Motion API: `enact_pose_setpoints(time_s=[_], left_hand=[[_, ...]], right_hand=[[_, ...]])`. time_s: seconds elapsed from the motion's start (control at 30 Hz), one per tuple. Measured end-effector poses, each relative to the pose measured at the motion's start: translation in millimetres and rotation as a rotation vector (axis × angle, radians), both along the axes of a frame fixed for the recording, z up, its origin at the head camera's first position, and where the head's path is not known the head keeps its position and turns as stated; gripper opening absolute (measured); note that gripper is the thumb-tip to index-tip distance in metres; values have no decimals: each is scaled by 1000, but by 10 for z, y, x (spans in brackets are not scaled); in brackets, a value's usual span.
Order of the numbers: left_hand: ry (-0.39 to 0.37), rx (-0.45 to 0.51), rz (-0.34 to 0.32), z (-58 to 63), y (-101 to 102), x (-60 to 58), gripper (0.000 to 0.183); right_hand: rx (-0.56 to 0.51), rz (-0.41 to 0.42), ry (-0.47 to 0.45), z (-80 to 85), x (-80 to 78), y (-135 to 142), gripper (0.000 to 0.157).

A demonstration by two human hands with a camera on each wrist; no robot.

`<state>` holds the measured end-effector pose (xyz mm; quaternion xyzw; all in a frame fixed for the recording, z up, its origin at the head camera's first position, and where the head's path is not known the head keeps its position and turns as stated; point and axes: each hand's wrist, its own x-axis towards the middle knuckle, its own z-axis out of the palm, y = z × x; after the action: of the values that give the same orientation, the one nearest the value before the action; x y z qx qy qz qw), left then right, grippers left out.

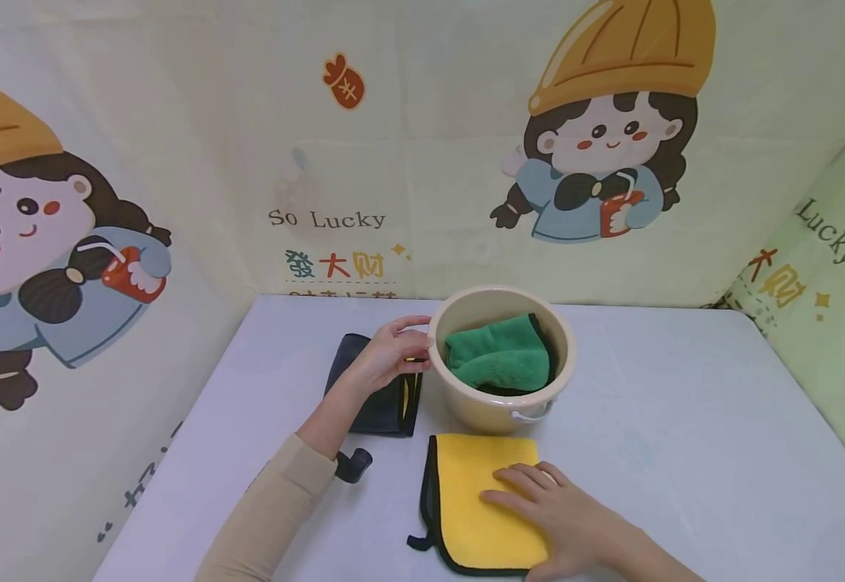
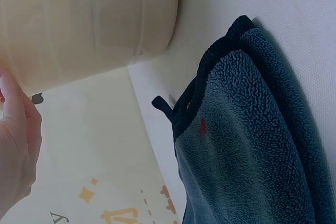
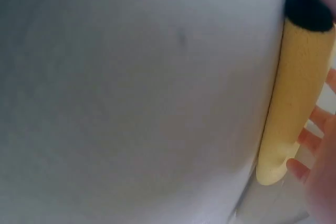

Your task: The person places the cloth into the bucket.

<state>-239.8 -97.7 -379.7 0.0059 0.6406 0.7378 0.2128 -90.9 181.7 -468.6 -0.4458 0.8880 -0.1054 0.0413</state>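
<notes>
My left hand [image 1: 396,352] touches the left side of the cream bucket [image 1: 483,416] near its rim, and no fingers show inside it. A green cloth [image 1: 502,352] with dark edging lies folded in the bucket. My right hand [image 1: 556,513] rests on a folded yellow cloth [image 1: 473,501] with black edging and a small loop, fingers spread over its right part. Beneath my left forearm is a folded dark blue-grey cloth [image 2: 236,129] with a little yellow between its layers. In the right wrist view, the fingers lie along the yellow cloth [image 3: 299,87], partly out of frame.
A white table [image 1: 669,420] carries everything. Behind and beside it hangs a printed backdrop [image 1: 451,162] with cartoon figures and lettering. The bucket's pale handle [image 1: 534,415] hangs at its front right. A black wrist fitting [image 1: 354,466] sticks out from my left sleeve.
</notes>
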Motion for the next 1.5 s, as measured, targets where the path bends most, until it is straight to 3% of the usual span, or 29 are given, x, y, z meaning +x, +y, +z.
enact_pose_setpoints(time_s=[0.3, 0.57, 0.97, 1.2, 1.5], left_hand=[[-6, 5, 3, 1, 0, 1, 43], [-2, 8, 2, 12, 2, 1, 44], [2, 12, -5, 7, 2, 11, 43], [-2, 2, -5, 9, 1, 8, 44], [-8, -12, 5, 18, -1, 10, 43]], right_hand=[[47, 36, 117, -86, 5, -48, 75], [78, 63, 104, -105, -19, -97, 70], [28, 114, 222, -115, -66, -162, 66], [-19, 128, 297, -166, -91, -181, 52], [-111, 134, 425, 37, -85, -160, 48]])
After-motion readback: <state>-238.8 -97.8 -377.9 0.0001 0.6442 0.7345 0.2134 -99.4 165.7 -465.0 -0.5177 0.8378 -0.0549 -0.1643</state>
